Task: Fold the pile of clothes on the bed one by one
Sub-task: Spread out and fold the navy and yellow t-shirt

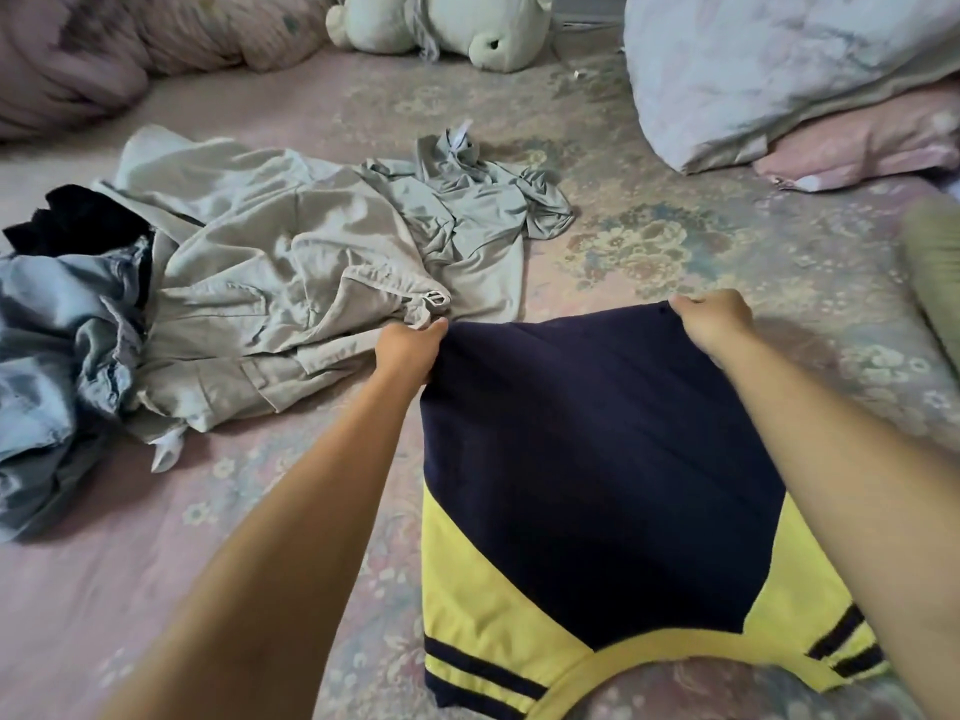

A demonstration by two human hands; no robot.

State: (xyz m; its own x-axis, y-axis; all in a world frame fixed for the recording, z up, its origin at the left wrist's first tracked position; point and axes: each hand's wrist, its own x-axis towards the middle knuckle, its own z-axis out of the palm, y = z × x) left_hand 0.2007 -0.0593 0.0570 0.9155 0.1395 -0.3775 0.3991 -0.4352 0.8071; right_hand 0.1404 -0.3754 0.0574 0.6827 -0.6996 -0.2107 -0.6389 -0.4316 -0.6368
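A navy and yellow shirt point(597, 459) lies spread on the bed point(649, 236) at about 6 o'clock, its yellow collar and striped sleeves nearest the camera and its navy hem farthest away. The collar's lower edge and the sleeve tips are cut off by the bottom of the frame. The left hand point(408, 353) grips the hem's left corner and the right hand point(714, 322) grips its right corner; the fingers of both are curled round the cloth, and most of them are hidden under the fabric or behind the knuckles.

At 9 to 10 o'clock sits the pile of clothes: a beige garment point(249, 298) crumpled on top, with a grey garment point(467, 205) bunched at its far right side, a light blue denim piece point(52, 366) running off the left edge, and a black item point(72, 215) mostly buried, too little showing to tell what it is. The beige garment's edge touches the left hand.

At 12 o'clock a pale plush toy point(447, 23) lies cropped by the top edge. A white pillow point(779, 65) rests on a pink pillow point(857, 142) at 1 to 2 o'clock. A blurred olive shape point(935, 262) at 3 o'clock cannot be identified.
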